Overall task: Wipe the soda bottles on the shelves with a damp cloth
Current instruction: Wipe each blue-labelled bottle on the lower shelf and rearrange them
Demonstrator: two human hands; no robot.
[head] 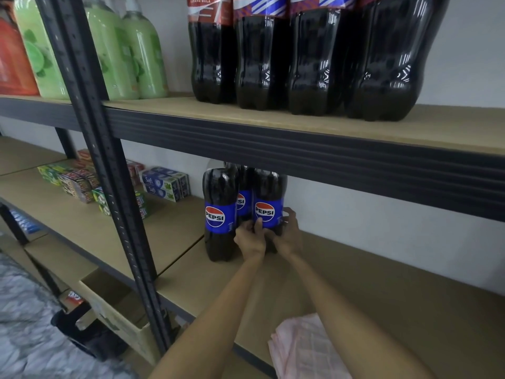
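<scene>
**Middle shelf, soda section: contents as seen**

1. Pink checked cloth (303, 348). Laid loosely folded at the front edge of the middle shelf (396, 291), beneath the right forearm. It is not held by either hand and lies well apart from the bottles.

2. Right-hand Pepsi bottle (269, 199). Stood upright towards the back edge of the middle shelf, with its blue label turned to the camera. It is clasped from both sides.
   - Left hand (250, 240): its grip is closed round the bottle's lower left side, and the thumb is laid on the bottom of the label.
   - Right hand (288, 236): its grip is curled round the bottle's right side at label height.

3. Left-hand Pepsi bottle (218, 214). Stood upright just beside the held bottle and slightly nearer the front edge. It is touched by neither hand.

4. Rear Pepsi bottle (244, 199). Stood behind and between the other two, and largely hidden by them.

5. Four large cola bottles (314, 64). Ranged side by side on the upper shelf (423, 129); only their lower bodies and the bottoms of their labels are seen.

6. Green bottles (142, 56). Stood on the upper shelf, left of the cola.

7. Toothpaste boxes (164, 184). Stacked near the back edge of the middle shelf, left of the Pepsi bottles.

8. Black upright post (109, 173). Set at the front of the shelving, left of the arms.
</scene>
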